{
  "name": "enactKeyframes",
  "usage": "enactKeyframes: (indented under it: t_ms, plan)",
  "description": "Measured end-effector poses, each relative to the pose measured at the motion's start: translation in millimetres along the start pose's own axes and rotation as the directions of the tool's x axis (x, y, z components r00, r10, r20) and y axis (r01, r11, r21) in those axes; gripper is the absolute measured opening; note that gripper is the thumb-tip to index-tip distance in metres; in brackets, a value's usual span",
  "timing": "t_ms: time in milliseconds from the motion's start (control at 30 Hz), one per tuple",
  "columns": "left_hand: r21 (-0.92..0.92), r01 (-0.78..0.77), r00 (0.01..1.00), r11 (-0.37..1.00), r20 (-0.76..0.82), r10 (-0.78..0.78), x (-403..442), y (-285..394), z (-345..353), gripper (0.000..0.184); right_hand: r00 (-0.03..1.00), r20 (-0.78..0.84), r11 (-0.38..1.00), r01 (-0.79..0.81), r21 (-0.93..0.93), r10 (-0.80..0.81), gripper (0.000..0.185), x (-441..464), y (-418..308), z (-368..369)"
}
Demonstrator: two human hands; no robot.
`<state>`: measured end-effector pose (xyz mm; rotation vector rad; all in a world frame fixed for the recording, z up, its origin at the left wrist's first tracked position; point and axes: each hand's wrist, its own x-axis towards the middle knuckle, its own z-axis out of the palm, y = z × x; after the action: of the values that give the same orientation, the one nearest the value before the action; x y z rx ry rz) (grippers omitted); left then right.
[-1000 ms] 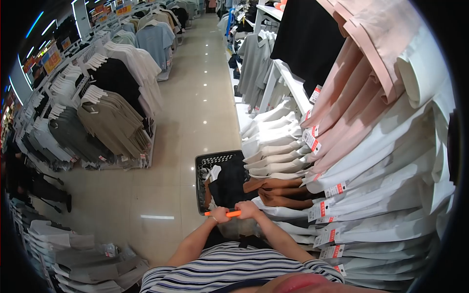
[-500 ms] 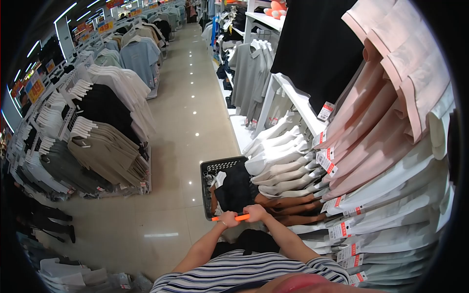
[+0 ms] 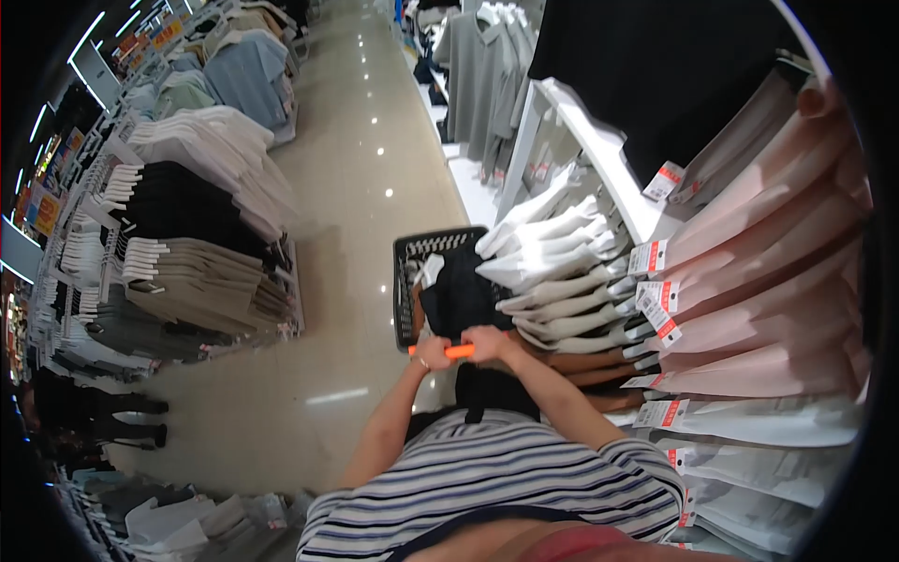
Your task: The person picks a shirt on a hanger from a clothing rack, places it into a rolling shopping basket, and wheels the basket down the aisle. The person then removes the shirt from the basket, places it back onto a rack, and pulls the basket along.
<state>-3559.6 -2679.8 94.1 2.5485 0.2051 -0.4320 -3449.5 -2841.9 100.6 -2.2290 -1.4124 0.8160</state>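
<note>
Both of my hands grip an orange handle bar (image 3: 459, 352) in front of my body. My left hand (image 3: 433, 353) is wrapped round its left part, and my right hand (image 3: 486, 344) is closed round its right part. Just beyond the handle is a dark shopping basket (image 3: 403, 281) with perforated sides. Black cloth (image 3: 459, 290) fills much of it, with a small white piece (image 3: 430, 271) lying at the left. How the handle joins the basket is hidden by my hands.
Along the right, white and beige garments (image 3: 552, 253) and pink garments (image 3: 749, 262) with red-and-white tags hang close to the basket. A tiled aisle (image 3: 356, 169) runs ahead. Racks of hung shirts (image 3: 197, 281) line the left. A person in dark clothes (image 3: 103, 403) stands at lower left.
The view has tilted further down and moved forward along the aisle. The hanging clothes on the right appear nearer. Both hands keep hold of the orange handle.
</note>
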Motion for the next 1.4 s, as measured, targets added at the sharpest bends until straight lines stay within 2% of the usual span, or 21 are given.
enactKeyframes:
  t_ms: [100,200,267,333,367,467,667,767,867,900,1000,1133,1233,1333,1400]
  plan:
    - [0.028,-0.002,1.0,1.0,-0.026,0.003,21,-9,-11,0.034,0.999,-0.045,1.0,-0.008,0.014,0.008,0.032,20,9,-7]
    - [0.023,-0.022,0.998,0.999,-0.06,0.024,35,-15,-22,0.03,0.983,-0.147,0.99,0.124,0.069,-0.113,0.029,30,13,-21]
    - [-0.022,0.046,0.999,0.999,0.017,-0.046,43,-15,-35,0.031,0.968,-0.191,0.976,0.189,0.111,-0.165,0.027,38,17,-26]
    - [-0.048,0.048,0.999,0.998,0.018,-0.048,49,-16,-41,0.029,0.958,-0.196,0.96,0.239,0.147,-0.209,0.027,44,18,-33]
    - [-0.044,0.063,0.998,0.997,0.024,-0.062,51,-15,-45,0.028,0.928,-0.262,0.944,0.305,0.122,-0.266,0.026,48,21,-33]
    - [-0.059,0.011,0.997,0.998,-0.079,-0.015,58,-18,-45,0.029,0.928,-0.281,0.947,0.291,0.139,-0.244,0.026,53,23,-40]
    - [-0.101,0.025,0.996,0.995,-0.085,-0.033,78,-23,-54,0.028,0.882,-0.338,0.911,0.39,0.137,-0.328,0.03,73,36,-59]
    - [-0.133,0.026,0.997,0.991,-0.073,-0.036,91,-22,-64,0.029,0.926,-0.329,0.908,0.29,0.301,-0.187,0.027,83,42,-72]
    - [-0.133,0.033,0.996,0.991,-0.072,-0.043,108,-25,-72,0.029,0.944,-0.313,0.873,0.061,0.483,0.107,0.024,100,49,-84]
    - [-0.131,0.035,0.996,0.991,-0.078,-0.046,114,-26,-74,0.029,0.932,-0.329,0.89,0.016,0.456,0.152,0.017,106,52,-88]
    - [-0.097,0.054,0.996,0.994,-0.062,-0.061,132,-30,-84,0.029,0.854,-0.474,0.916,-0.008,0.402,0.215,0.012,125,63,-94]
    - [-0.102,0.048,0.996,0.994,-0.07,-0.055,158,-42,-95,0.03,0.779,-0.556,0.921,-0.07,0.383,0.29,0.016,157,79,-100]
    - [-0.098,0.052,0.998,0.994,-0.033,-0.055,177,-50,-110,0.031,0.775,-0.552,0.917,-0.085,0.389,0.306,0.022,180,91,-113]
    - [-0.11,0.014,0.995,0.994,-0.101,-0.025,197,-61,-118,0.029,0.769,-0.552,0.912,-0.097,0.398,0.323,0.025,203,95,-128]
    - [-0.103,0.022,0.991,0.994,-0.13,-0.035,210,-66,-125,0.029,0.771,-0.508,0.897,-0.18,0.404,0.384,0.024,215,94,-143]
